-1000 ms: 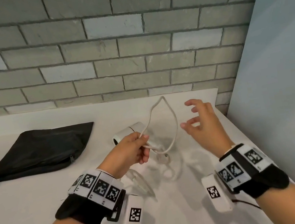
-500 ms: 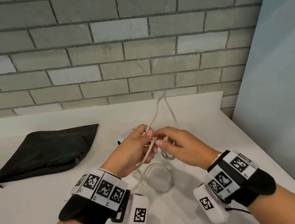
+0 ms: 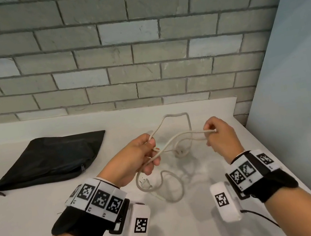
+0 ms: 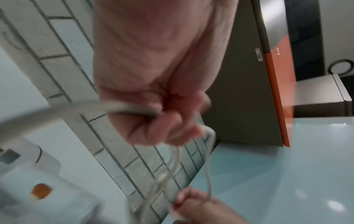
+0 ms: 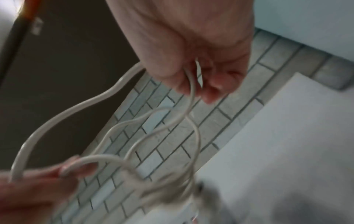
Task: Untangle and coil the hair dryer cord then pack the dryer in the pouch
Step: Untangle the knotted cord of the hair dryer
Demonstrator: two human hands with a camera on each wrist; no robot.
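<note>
Holding a stretch of pale cord (image 3: 182, 135) taut between both hands, above a white table (image 3: 22, 212); judged to be mid-coil, sizing one loop against the gathered strands. Left hand (image 3: 134, 158) fisted round several passes of cord, thumb pinning them; it seems to serve as the anchor where loops collect. Right hand (image 3: 218, 136) pinches the fold of a loop between thumb and curled fingers, drawn off to the right, apparently to set loop length. In the right wrist view the cord (image 5: 191, 91) passes between thumb and fingertips (image 5: 212, 94), two strands running from there to the other hand. Left wrist view blurred; cord (image 4: 122, 107) enters the closed left fist (image 4: 164, 121). A tall arch of slack rises behind the hands; more slack lies curled on the table near the body, ending in the two-pin plug (image 3: 146, 183). Cord looks round, smooth, rubbery, stiff enough to hold its bends. Dryer body mostly hidden behind the hands; only a pale rounded lump (image 3: 181, 151) shows on the table, identity uncertain. Black pouch (image 3: 54, 157) lies flat to the left, well apart, soft matte fabric, zip pull at its near edge; whether the zip is open cannot be told. Packing not begun.
</note>
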